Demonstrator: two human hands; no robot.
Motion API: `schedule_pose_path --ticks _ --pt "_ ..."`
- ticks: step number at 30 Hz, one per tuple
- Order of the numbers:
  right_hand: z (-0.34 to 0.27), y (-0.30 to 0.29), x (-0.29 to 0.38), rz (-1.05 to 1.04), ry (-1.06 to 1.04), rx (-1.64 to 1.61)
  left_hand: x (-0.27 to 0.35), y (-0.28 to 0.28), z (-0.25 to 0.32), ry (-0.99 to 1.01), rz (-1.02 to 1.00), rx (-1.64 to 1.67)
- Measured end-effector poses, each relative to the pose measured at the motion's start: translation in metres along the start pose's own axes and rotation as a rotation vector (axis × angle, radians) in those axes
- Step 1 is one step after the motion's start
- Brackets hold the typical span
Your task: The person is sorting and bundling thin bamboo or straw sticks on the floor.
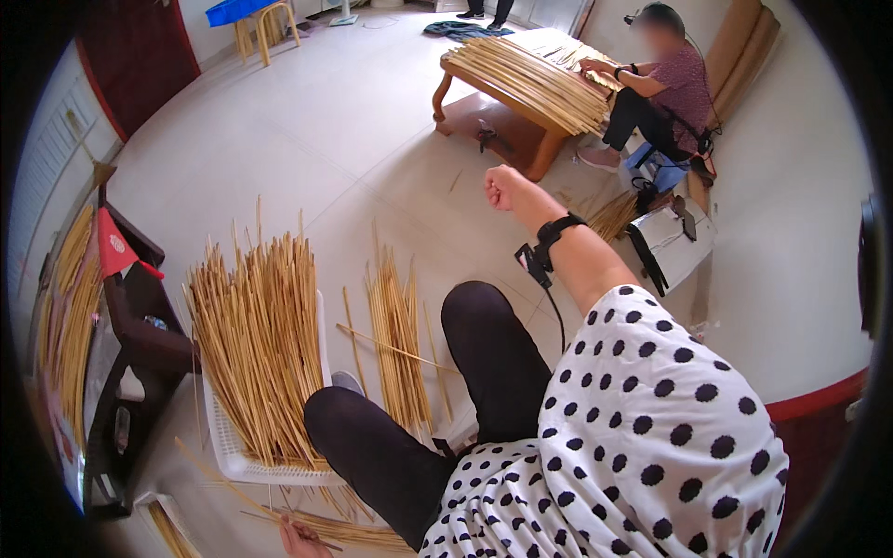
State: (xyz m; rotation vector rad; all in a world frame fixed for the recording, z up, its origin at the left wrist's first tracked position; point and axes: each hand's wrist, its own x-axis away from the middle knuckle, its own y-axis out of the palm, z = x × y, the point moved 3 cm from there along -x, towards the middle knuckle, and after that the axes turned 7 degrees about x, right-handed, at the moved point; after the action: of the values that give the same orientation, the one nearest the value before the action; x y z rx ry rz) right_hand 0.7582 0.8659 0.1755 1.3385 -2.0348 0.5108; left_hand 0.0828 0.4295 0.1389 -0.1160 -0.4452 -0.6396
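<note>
My right hand [501, 187] is stretched out over the floor, fingers curled, and nothing shows in it. A black strap with a cable sits on that forearm. At the lower edge my left hand [301, 538] grips a thin dry stalk [223, 478] that slants up to the left. Beside it, a loose bundle of stalks [349, 531] lies on the floor. A white plastic basket [279, 476], packed with upright stalks [258, 349], stands left of my knees. Another pile of stalks [398, 342] lies on the floor in front of me, with one stalk across it.
A person [680, 91] sits at a low wooden table [502, 104] covered with stalks. A dark wooden stand [143, 314] bears more stalks [70, 335] at the left. A foil-like silver box [673, 240] stands near the right wall. A blue tub [237, 10] rests on a stool.
</note>
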Motion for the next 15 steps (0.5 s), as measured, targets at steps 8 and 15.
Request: schedule_pose_path --ticks 8,15 --pt "0.007 -0.049 0.009 -0.022 0.002 -0.009 -0.002 0.025 0.002 -0.034 -0.117 0.035" --pt "0.014 -0.043 -0.004 -0.003 0.017 0.028 0.006 0.004 -0.011 -0.038 -0.054 0.024"
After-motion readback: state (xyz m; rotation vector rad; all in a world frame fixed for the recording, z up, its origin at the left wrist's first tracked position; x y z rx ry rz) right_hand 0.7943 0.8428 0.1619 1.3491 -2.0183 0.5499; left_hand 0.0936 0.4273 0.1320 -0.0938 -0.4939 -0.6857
